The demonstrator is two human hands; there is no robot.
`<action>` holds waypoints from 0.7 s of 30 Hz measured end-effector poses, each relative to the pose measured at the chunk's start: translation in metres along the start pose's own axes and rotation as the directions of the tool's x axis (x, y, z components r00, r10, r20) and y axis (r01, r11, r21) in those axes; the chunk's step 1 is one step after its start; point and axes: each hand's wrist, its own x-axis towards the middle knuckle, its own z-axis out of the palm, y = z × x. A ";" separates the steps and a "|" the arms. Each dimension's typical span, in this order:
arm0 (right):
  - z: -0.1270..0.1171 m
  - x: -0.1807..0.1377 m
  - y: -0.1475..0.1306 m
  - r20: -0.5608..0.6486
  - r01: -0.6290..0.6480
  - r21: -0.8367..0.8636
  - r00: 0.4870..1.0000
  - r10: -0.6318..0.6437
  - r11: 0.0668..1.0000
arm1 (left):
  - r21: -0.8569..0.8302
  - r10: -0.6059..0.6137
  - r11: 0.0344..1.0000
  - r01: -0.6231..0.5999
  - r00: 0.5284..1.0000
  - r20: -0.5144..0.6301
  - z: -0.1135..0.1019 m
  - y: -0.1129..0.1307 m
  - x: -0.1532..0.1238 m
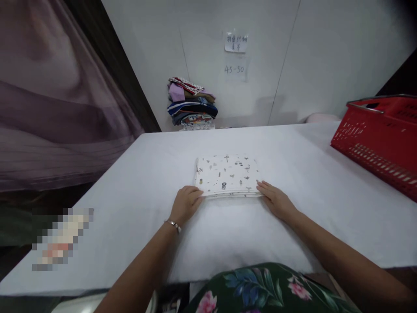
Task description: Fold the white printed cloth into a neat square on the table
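Note:
A folded white cloth with small printed figures lies flat on the white-covered table, its layered edge towards me. At its near left corner, my left hand grips the edge between thumb and fingers; a silver bracelet circles that wrist. My right hand holds the near right corner, fingers along the side and thumb at the front edge. The undersides of both hands are hidden.
A red plastic basket stands at the table's right side. Behind the far edge rises a pile of folded fabrics against the white wall. A mauve curtain hangs at left, above a pixelated patch. Paper notes are on the wall.

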 end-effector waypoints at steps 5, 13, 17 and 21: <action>-0.016 0.025 0.000 0.015 -0.396 0.320 0.910 0.413 0.861 | -0.196 -0.476 0.867 0.457 0.878 -0.056 -0.003 -0.008 0.025; -0.018 0.073 0.013 0.147 -0.604 0.236 0.797 0.586 0.761 | -0.142 -0.696 0.693 0.707 0.707 0.125 0.004 -0.021 0.067; -0.012 0.076 0.006 0.159 -0.655 0.303 0.751 0.640 0.693 | -0.309 -0.684 0.545 0.779 0.627 0.373 0.002 -0.025 0.071; -0.013 0.076 0.002 0.166 -0.621 0.494 0.754 0.635 0.608 | -0.376 -0.689 0.506 0.776 0.626 0.364 -0.002 -0.012 0.070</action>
